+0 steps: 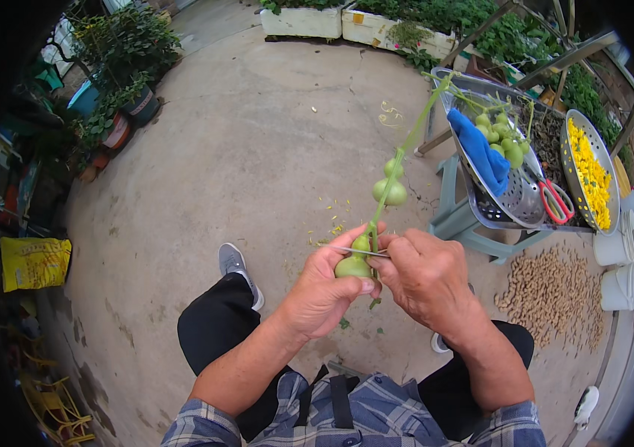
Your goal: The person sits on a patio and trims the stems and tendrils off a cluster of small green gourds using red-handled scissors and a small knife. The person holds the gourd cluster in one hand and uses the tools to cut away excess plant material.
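Note:
My left hand [319, 285] cups a small green bottle gourd [353, 267] in front of my body. The gourd is still joined to a green vine [410, 139], which slants up and away to the right. Farther along that vine hangs a second gourd [390, 191]. My right hand [425, 274] grips a thin metal tool [345, 249], perhaps a narrow blade seen edge-on. It crosses the narrow waist of the held gourd; whether it touches the skin, I cannot tell. The vine's lower end passes between my hands.
At right, a metal tray on a plastic stool [465, 229] carries a colander [518, 198], a blue cloth [479, 151], more gourds [498, 134] and red-handled scissors [556, 201]. Beside them is a colander of yellow petals [590, 173]. Peanuts [554, 296] lie on the concrete near white buckets [621, 288].

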The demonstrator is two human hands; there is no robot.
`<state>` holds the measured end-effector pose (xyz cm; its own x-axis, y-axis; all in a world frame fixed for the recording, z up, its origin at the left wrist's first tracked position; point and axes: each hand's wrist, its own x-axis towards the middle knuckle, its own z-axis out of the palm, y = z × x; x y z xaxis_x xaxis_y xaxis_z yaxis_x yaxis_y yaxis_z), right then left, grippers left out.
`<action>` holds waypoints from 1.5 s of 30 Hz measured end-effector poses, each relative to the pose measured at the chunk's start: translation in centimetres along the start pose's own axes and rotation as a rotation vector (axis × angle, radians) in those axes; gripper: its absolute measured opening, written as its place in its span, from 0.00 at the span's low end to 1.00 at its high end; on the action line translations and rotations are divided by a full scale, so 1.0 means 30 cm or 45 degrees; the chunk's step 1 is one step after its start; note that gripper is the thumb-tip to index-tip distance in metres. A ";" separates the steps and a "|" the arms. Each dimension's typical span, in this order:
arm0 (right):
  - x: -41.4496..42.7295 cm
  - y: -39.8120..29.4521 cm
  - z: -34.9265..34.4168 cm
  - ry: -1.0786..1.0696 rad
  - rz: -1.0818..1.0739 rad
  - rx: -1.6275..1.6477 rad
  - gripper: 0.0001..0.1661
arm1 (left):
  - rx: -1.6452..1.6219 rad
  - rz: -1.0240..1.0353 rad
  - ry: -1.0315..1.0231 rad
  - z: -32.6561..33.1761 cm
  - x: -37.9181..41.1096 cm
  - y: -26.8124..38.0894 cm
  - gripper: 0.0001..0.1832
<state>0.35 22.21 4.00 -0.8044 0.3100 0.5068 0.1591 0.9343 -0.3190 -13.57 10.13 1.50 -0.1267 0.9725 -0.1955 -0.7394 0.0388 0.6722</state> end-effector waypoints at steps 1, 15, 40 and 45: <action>-0.006 -0.002 0.008 0.029 0.041 0.006 0.14 | -0.043 0.000 -0.025 -0.006 0.002 0.000 0.42; -0.008 -0.029 0.027 -0.015 0.113 -0.071 0.13 | -0.055 0.018 -0.012 -0.002 -0.005 -0.006 0.42; 0.009 -0.078 0.002 0.136 0.693 1.090 0.04 | -0.323 0.098 -0.232 -0.041 -0.009 0.008 0.43; 0.001 -0.067 0.005 0.090 0.543 1.080 0.02 | -0.225 0.091 -0.116 -0.016 -0.016 -0.004 0.43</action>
<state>-0.08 20.33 4.55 -0.7335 0.6312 0.2521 -0.0600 0.3094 -0.9490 -13.73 9.56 1.17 -0.1285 0.9884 -0.0812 -0.8360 -0.0639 0.5449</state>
